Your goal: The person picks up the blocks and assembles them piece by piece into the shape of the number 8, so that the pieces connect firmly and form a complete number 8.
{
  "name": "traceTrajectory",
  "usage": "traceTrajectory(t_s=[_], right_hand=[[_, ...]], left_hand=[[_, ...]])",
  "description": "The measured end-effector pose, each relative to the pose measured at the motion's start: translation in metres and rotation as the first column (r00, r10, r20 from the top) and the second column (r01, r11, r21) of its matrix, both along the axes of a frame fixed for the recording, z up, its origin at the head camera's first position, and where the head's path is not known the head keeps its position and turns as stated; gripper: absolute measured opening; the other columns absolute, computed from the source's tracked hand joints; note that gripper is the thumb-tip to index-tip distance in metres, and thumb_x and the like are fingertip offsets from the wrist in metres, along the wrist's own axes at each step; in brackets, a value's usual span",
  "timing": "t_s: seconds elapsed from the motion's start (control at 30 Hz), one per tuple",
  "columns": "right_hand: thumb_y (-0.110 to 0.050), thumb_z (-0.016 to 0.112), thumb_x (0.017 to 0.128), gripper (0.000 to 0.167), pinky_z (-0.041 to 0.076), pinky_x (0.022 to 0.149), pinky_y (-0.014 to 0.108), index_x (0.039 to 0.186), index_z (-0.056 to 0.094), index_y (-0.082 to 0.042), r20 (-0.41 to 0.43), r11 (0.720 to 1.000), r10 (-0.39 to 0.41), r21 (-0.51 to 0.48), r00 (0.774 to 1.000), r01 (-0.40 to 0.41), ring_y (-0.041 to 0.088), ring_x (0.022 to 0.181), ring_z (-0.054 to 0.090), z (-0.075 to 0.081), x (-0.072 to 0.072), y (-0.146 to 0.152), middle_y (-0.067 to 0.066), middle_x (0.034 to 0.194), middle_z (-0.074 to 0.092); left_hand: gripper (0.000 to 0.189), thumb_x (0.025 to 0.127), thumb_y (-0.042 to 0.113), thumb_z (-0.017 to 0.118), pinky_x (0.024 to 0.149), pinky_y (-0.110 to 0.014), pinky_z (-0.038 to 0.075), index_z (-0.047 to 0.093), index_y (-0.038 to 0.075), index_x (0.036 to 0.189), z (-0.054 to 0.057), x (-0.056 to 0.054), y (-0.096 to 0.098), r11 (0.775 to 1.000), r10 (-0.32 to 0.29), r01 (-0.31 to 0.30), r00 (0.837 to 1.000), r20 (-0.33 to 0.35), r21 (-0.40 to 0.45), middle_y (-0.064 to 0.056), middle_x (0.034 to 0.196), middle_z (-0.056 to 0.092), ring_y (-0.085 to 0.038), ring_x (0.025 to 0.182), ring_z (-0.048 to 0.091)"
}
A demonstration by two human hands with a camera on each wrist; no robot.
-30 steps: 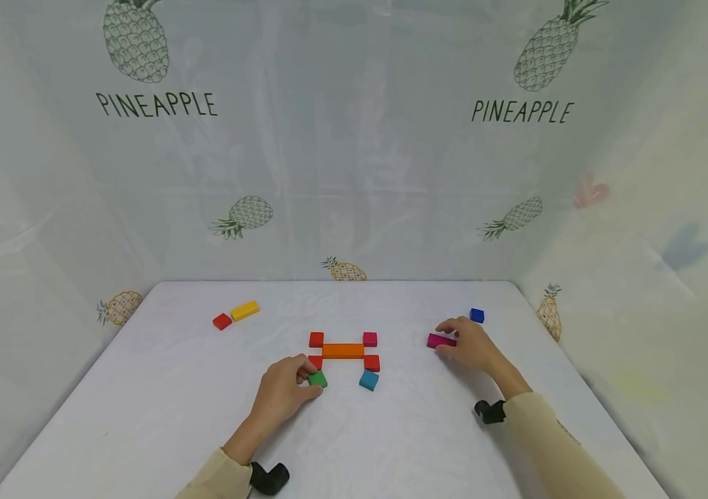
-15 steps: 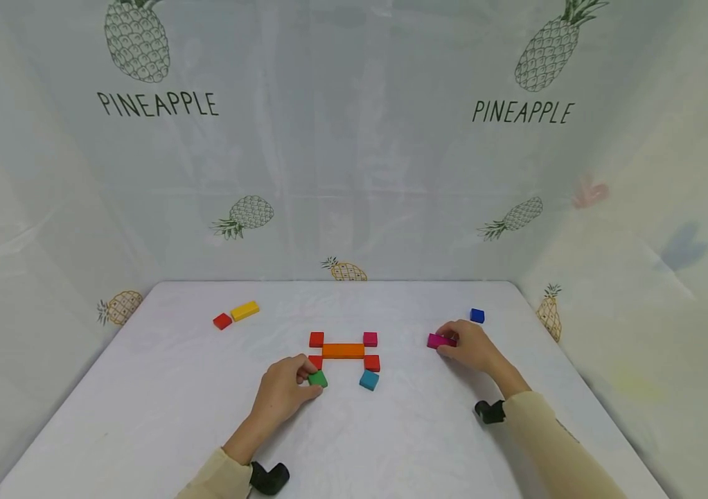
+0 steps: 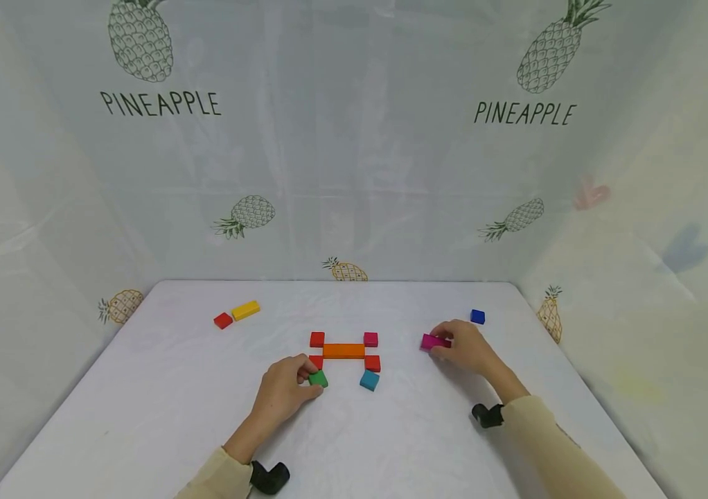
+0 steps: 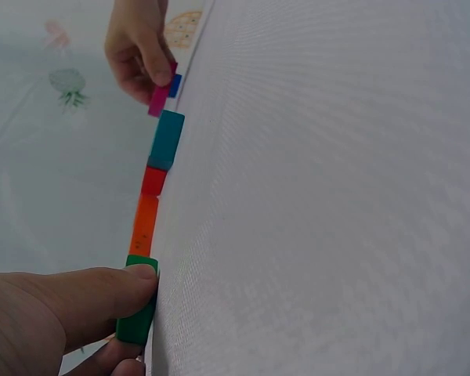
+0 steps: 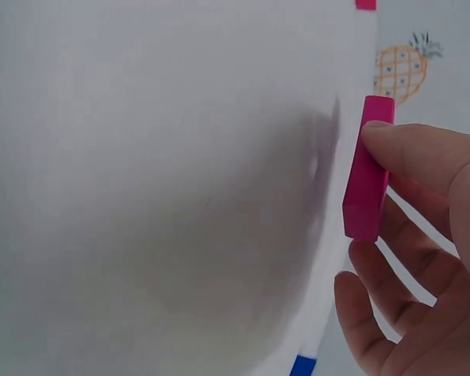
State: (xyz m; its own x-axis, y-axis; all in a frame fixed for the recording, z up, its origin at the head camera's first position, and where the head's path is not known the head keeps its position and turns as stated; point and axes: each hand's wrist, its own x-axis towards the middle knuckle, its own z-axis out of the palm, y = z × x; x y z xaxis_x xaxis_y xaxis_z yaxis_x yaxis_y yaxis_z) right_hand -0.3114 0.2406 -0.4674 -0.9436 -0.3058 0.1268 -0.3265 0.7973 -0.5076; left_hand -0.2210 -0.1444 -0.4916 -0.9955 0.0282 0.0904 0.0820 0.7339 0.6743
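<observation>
My left hand [image 3: 283,391] pinches a green block [image 3: 319,378] between thumb and fingers, beside the near-left red cube [image 3: 316,362]. In the left wrist view the thumb lies on the green block's face. At the right, my right hand [image 3: 465,344] grips a long magenta block [image 5: 368,172]; its shadow falls apart from it, so it is off the table. In the middle an orange bar [image 3: 344,351] lies between small cubes at its corners: red at the left, a pink cube [image 3: 370,339] far right, a red cube [image 3: 372,363] near right. A turned teal block [image 3: 369,380] touches or nearly touches the latter.
A loose red cube [image 3: 223,320] and a yellow block [image 3: 246,310] lie at the far left of the white table [image 3: 354,443]. A blue cube [image 3: 477,317] sits beyond my right hand. Behind the table hangs a pineapple-print curtain [image 3: 354,138].
The right hand's fingers have closed round the magenta block, and block and hand have moved slightly left. The left hand has stayed in place on the green block.
</observation>
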Motion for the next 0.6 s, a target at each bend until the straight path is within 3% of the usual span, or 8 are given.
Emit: traceTrajectory(t_s=[0.6], right_hand=[[-0.013,0.088,0.088,0.026,0.056,0.084,0.034,0.112,0.078,-0.014,-0.042,0.999,0.053,0.006,0.998,-0.052,0.016,0.095,0.061,0.022,0.035,-0.066,-0.003,0.099,0.070]], left_hand=[[0.026,0.082,0.020,0.094,0.073,-0.031,0.048,0.074,0.016,0.098,0.001,0.001,-0.001,1.000,-0.008,0.009,1.000,-0.010,0.009,0.003,0.088,0.064,-0.016,0.084,0.054]])
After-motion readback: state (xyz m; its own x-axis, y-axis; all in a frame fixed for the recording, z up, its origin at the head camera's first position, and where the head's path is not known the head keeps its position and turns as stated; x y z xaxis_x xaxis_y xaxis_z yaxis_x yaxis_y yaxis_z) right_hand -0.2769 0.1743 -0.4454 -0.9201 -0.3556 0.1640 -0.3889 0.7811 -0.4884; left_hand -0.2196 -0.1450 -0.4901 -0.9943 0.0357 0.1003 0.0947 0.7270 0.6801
